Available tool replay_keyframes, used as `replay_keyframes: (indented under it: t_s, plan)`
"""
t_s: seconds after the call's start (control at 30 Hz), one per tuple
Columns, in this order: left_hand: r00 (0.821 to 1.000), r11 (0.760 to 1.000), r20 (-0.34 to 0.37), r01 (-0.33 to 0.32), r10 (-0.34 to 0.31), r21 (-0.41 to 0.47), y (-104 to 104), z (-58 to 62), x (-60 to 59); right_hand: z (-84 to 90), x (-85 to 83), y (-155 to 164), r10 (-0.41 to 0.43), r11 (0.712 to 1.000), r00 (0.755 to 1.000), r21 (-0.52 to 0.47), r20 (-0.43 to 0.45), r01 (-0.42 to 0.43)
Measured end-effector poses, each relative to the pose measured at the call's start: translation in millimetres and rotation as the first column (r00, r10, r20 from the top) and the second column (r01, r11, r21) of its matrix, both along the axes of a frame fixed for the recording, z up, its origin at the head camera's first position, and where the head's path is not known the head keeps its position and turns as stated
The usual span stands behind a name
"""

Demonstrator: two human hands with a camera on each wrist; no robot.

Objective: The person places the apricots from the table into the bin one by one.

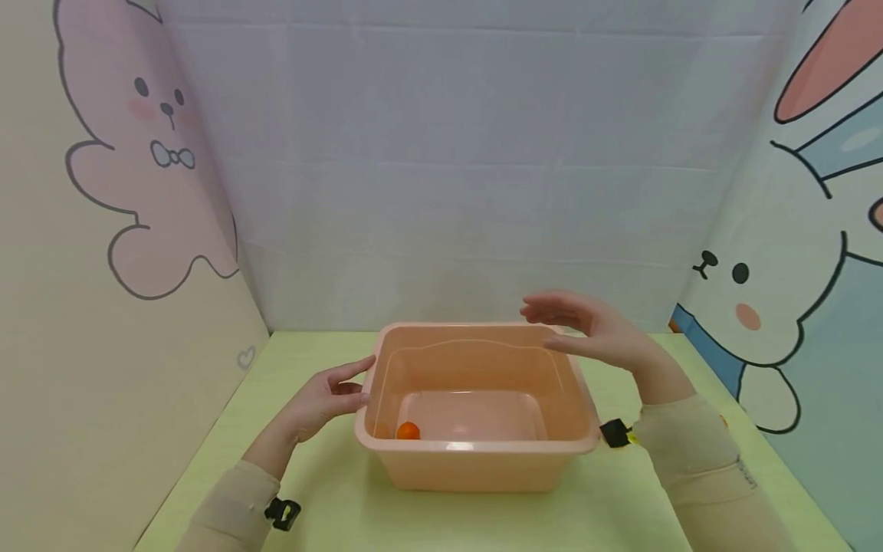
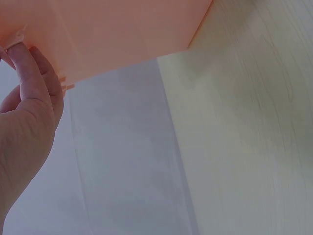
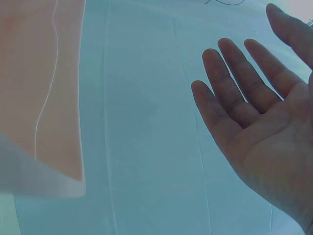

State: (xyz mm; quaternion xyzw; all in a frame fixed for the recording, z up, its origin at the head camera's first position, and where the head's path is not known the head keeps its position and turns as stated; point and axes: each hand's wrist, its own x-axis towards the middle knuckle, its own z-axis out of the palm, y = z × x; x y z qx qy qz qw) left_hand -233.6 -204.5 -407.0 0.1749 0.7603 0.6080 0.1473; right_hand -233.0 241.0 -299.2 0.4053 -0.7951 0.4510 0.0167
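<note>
Left sleeve (image 1: 231, 510) and right sleeve (image 1: 697, 468), foremost; peach basin (image 1: 476, 469) with orange ball (image 1: 408, 431)

Sleeves: beige, entering from the lower part of the head view, a black wrist device (image 1: 283, 514) at each cuff.

Left hand (image 1: 323, 399): fingers bent at the basin's left rim, holding it near the middle of that side, presumably to steady it against sliding.

Right hand (image 1: 593, 330): raised beside the basin's far right corner, fingers extended, thumb apart, nothing in its grasp; the right wrist view showed a gap between palm and basin. The hands were well apart, on opposite sides.

Basin: upright on the pale green table (image 1: 324, 475), roughly midway between its left and right edges, a position probably chosen for easy reach by both arms.

Ball: on the basin floor at the near left corner, partly hidden by the near rim; the walls likely served to stop it rolling away.

Backdrop: white cloth (image 1: 441, 176) behind the table's far edge, bear figure (image 1: 165, 230) at left, rabbit figure (image 1: 786, 230) at right, perhaps hung as a screen
</note>
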Motion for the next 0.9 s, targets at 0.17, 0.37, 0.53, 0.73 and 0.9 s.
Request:
replay_keyframes:
  t_s: [0.17, 0.37, 0.53, 0.73, 0.9]
  plan:
    - [1.0, 1.0, 0.004, -0.009, 0.009, -0.009, 0.0, 0.2, 0.1, -11.8, 9.5, 19.3, -0.067, 0.998, 0.998, -0.014, -0.008, 0.067]
    - [1.0, 1.0, 0.008, -0.011, 0.011, -0.001, 0.9, -1.0, -0.2, -34.4, 20.3, 39.7, -0.14, 0.986, 0.99, -0.084, 0.018, 0.141]
    - [1.0, 1.0, 0.003, 0.004, -0.004, 0.01, 0.3, -0.2, 0.7, -57.5, 28.7, 52.6, -0.209, 0.97, 0.978, -0.125, 0.025, 0.21]
    - [1.0, 1.0, 0.007, -0.001, 0.001, 0.006, 0.6, -1.3, -0.2, -84.6, 38.3, 71.5, -0.252, 0.953, 0.963, -0.148, 0.096, 0.265]
    - [0.999, 1.0, 0.014, -0.029, 0.029, -0.012, 1.2, -2.8, -2.0, -104.5, 45.1, 85.3, -0.292, 0.937, 0.949, -0.163, 0.122, 0.309]
